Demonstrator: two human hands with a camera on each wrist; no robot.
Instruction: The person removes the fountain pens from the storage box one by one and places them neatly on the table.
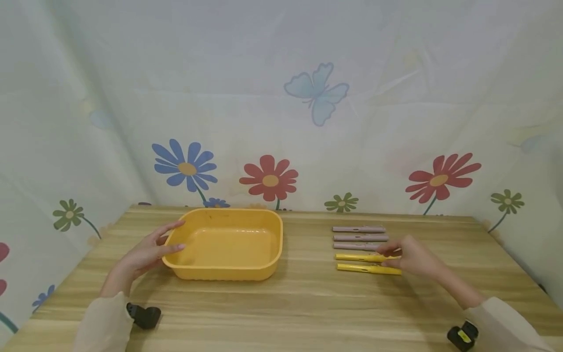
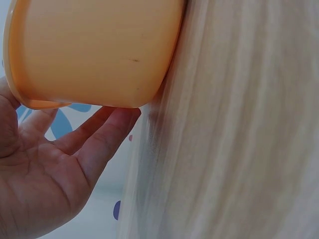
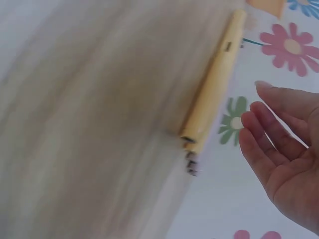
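Observation:
A yellow plastic basin (image 1: 224, 274) stands on the left half of the wooden table. My left hand (image 1: 151, 249) grips its left edge, thumb over the rim; in the left wrist view its fingers (image 2: 107, 134) lie against the outer wall. To the right, two yellow pens (image 1: 356, 268) lie side by side, with three greyish-pink pens (image 1: 358, 229) in a row behind them. Over the right ends of the yellow pens hovers my right hand (image 1: 415, 256), fingers loosely bent. In the right wrist view nothing sits between its fingertips (image 3: 249, 119), and a yellow pen (image 3: 214, 84) lies beside them.
The wooden table (image 1: 308, 313) reaches back to a pale curtain (image 1: 374, 122) printed with flowers and a butterfly. A small black device is strapped at each wrist. Bare wood shows between the basin and the pens.

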